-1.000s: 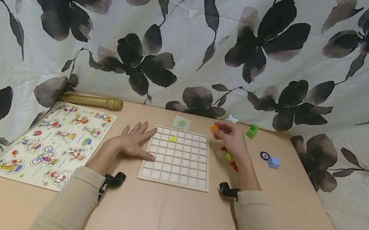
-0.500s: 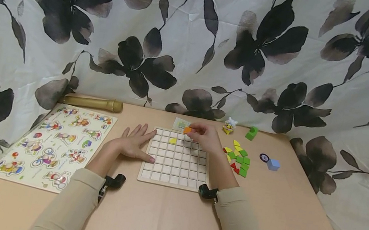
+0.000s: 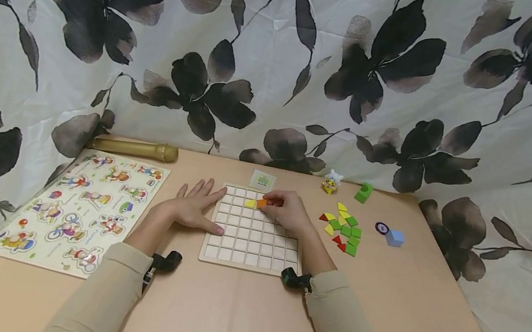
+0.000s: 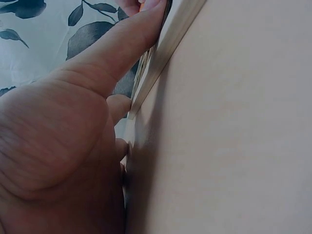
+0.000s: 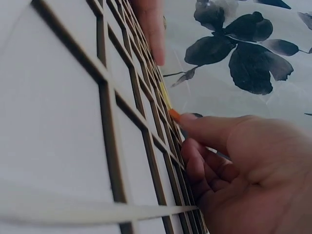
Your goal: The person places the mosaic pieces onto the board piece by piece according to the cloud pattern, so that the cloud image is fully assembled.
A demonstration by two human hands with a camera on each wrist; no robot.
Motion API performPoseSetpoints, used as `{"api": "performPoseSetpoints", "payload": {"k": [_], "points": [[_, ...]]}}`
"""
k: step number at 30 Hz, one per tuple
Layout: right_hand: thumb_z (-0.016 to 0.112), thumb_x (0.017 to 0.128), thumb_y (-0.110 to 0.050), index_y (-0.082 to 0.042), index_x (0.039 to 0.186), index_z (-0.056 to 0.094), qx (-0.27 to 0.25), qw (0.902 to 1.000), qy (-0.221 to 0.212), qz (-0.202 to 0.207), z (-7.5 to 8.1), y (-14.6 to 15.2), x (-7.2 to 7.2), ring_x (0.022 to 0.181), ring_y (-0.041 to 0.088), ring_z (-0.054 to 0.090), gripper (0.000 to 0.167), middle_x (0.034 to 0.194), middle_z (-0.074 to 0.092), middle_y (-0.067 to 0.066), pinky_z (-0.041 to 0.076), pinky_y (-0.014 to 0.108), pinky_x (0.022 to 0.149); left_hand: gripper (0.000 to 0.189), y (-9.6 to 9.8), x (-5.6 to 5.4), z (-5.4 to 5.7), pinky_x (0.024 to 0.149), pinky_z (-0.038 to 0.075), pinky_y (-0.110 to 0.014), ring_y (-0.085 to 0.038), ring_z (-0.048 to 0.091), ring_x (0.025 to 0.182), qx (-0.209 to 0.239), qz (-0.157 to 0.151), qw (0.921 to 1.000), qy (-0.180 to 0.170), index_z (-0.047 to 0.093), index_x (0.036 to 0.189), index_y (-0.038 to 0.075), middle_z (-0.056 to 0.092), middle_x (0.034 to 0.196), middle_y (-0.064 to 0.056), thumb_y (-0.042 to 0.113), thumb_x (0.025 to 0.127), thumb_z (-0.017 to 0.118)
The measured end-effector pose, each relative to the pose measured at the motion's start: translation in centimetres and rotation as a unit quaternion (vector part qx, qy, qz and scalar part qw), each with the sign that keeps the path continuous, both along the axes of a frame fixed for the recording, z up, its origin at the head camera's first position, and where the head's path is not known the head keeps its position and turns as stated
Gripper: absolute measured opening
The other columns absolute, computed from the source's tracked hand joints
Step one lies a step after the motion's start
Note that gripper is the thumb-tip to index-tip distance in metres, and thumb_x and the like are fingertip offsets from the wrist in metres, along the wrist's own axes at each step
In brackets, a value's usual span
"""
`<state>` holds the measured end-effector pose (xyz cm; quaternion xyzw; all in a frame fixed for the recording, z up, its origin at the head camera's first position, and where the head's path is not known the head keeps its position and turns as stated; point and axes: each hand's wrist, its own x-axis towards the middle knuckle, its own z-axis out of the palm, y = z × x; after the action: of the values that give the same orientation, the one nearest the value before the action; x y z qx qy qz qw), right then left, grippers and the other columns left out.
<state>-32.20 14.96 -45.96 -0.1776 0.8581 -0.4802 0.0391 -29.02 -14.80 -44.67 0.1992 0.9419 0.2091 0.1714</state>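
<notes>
A white grid board (image 3: 253,244) with raised wooden lines lies on the table. My right hand (image 3: 288,212) pinches a small orange tile (image 3: 261,204) between thumb and fingers over the board's upper rows, right beside a yellow tile (image 3: 249,204) lying in a cell. In the right wrist view the orange tile (image 5: 174,114) is tilted at the grid, partly hidden by the thumb. My left hand (image 3: 193,205) rests with spread fingers on the board's left edge; the left wrist view shows its thumb (image 4: 114,51) on the rim.
A small pattern card (image 3: 262,180) lies behind the board. Green, yellow and red tiles (image 3: 343,229) are scattered to the right, near a toy figure (image 3: 331,181), a green block (image 3: 363,192), a blue cube (image 3: 395,238) and a dark ring (image 3: 382,228). Left are a picture board (image 3: 99,198) and a gold tube (image 3: 134,147).
My right hand has carried the orange tile left from near the loose tiles, past the card, then down beside the yellow tile. The left hand stays in place.
</notes>
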Motion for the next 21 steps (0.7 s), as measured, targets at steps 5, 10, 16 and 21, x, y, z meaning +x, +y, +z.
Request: {"api": "performPoseSetpoints", "payload": {"k": [5, 10, 16, 21], "points": [[0.078, 0.093, -0.010, -0.006, 0.116, 0.077, 0.031, 0.9995, 0.006, -0.003, -0.01, -0.15, 0.17, 0.087, 0.020, 0.058, 0.023, 0.099, 0.070, 0.008, 0.048, 0.026, 0.075, 0.121, -0.06, -0.11, -0.12, 0.123, -0.012, -0.071, -0.046, -0.011, 0.160, -0.002, 0.000, 1.0000, -0.002, 0.013, 0.169, 0.020, -0.009, 0.174, -0.021, 0.073, 0.079, 0.075], [0.077, 0.094, -0.010, -0.004, 0.118, 0.077, 0.057, 0.9982, 0.014, -0.007, 0.02, -0.37, 0.25, 0.089, 0.021, 0.057, 0.025, 0.101, 0.067, 0.009, 0.046, 0.027, 0.075, 0.120, -0.05, -0.13, -0.04, 0.124, -0.012, -0.071, -0.045, -0.012, 0.161, -0.002, 0.002, 1.0000, 0.000, 0.014, 0.169, 0.021, -0.009, 0.174, -0.021, 0.072, 0.079, 0.075], [0.076, 0.094, -0.010, -0.002, 0.124, 0.075, 0.076, 0.9970, 0.011, -0.011, 0.18, -0.62, 0.45, 0.090, 0.022, 0.055, 0.031, 0.099, 0.065, 0.008, 0.044, 0.028, 0.076, 0.121, -0.01, -0.16, -0.10, 0.124, -0.012, -0.070, -0.044, -0.012, 0.161, 0.001, 0.001, 1.0000, -0.002, 0.014, 0.169, 0.020, -0.009, 0.174, -0.021, 0.072, 0.078, 0.075], [0.077, 0.094, -0.011, -0.001, 0.131, 0.069, 0.059, 0.9982, 0.009, -0.007, 0.64, -0.37, 0.56, 0.091, 0.022, 0.057, 0.040, 0.101, 0.066, 0.009, 0.046, 0.029, 0.076, 0.123, -0.05, -0.20, -0.27, 0.124, -0.013, -0.069, -0.044, -0.013, 0.161, 0.007, 0.002, 1.0000, -0.003, 0.013, 0.169, 0.020, -0.010, 0.174, -0.021, 0.073, 0.077, 0.075]]}}
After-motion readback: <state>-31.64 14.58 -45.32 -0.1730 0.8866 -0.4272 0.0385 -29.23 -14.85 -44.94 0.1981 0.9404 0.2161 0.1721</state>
